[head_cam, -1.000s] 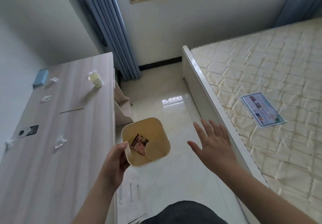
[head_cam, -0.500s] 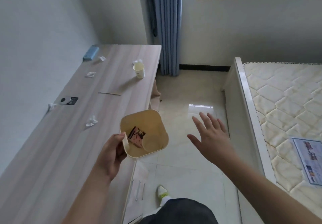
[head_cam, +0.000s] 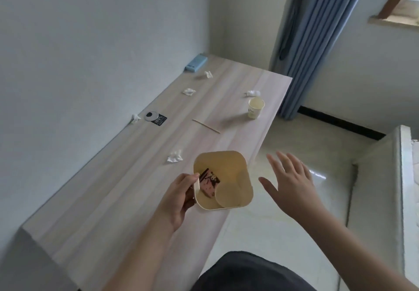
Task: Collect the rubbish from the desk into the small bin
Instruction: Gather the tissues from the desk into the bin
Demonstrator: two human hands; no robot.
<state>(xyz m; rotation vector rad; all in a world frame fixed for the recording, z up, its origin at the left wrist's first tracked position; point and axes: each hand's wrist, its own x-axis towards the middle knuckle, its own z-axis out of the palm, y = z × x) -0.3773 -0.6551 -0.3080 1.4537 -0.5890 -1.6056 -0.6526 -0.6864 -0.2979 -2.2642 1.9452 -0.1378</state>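
While your left hand [head_cam: 179, 200] grips the bin [head_cam: 223, 178] and your right hand [head_cam: 292, 183] spreads empty, five tissue wads [head_cam: 175, 156], one paper cup [head_cam: 255, 107] and one stick [head_cam: 205, 126] lie on the desk [head_cam: 113, 200].

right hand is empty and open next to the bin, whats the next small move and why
Probably reach the right hand forward-left to the nearest crumpled tissue. It lies on the desk just beyond the small bin, which the left hand holds by its rim.

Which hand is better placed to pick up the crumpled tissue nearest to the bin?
The right hand. It is open and empty beside the small bin, while the left hand grips the bin's rim. The nearest tissue lies on the desk just beyond the bin.
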